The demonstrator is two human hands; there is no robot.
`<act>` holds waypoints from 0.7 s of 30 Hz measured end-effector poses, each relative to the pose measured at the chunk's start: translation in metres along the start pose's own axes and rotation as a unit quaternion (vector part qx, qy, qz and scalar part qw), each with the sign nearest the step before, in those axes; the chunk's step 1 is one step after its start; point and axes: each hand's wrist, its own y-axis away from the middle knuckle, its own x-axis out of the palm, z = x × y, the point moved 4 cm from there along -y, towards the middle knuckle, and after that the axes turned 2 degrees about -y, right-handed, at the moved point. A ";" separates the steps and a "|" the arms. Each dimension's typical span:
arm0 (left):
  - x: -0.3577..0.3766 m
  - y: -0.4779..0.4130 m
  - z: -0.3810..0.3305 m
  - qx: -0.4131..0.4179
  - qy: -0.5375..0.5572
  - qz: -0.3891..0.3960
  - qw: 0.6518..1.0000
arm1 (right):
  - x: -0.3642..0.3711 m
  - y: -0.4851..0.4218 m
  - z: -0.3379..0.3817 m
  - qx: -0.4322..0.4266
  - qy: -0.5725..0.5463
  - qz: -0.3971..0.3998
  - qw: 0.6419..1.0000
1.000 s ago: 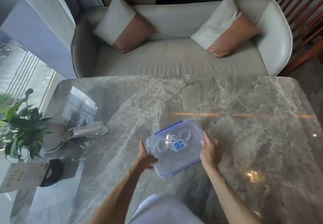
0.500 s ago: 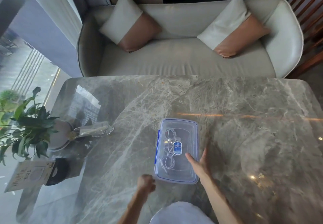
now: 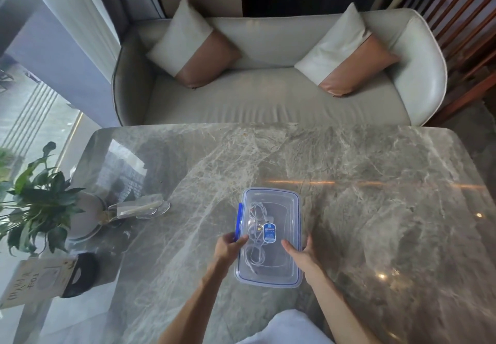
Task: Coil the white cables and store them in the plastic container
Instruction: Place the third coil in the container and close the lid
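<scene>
A clear plastic container (image 3: 284, 204) with a blue-trimmed lid and a blue sticker lies lengthwise on the grey marble table (image 3: 375, 209). Coiled white cables (image 3: 256, 236) show through the lid, inside it. My left hand (image 3: 228, 247) grips the container's left edge beside the blue side clip (image 3: 238, 220), thumb on the lid. On the right edge rests my right hand (image 3: 300, 253), fingers spread over the lid and side.
At the table's left stand a potted plant (image 3: 35, 198), a glass dish with a wrapped utensil (image 3: 142, 208) and a stand-up table sign (image 3: 35, 279). A pale sofa with two cushions (image 3: 268, 96) runs along the far edge.
The container was turned from a slant to lengthwise and set down. My left hand drew back as a fist, then returned to the left edge. My right hand stayed on the right side.
</scene>
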 end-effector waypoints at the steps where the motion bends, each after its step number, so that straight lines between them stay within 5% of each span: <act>1: 0.004 0.000 -0.001 0.008 -0.046 -0.033 0.998 | 0.000 -0.001 0.000 0.004 -0.003 0.003 1.000; 8: 0.027 0.011 -0.012 -0.009 -0.234 -0.134 0.963 | 0.001 0.000 0.003 0.025 -0.020 0.011 0.999; 15: 0.023 0.010 -0.014 -0.015 -0.236 -0.113 0.965 | -0.001 0.003 0.003 0.091 -0.047 0.063 0.993; 21: 0.029 0.014 -0.006 -0.035 -0.147 -0.091 0.984 | -0.006 0.018 0.009 -0.021 0.005 -0.130 0.991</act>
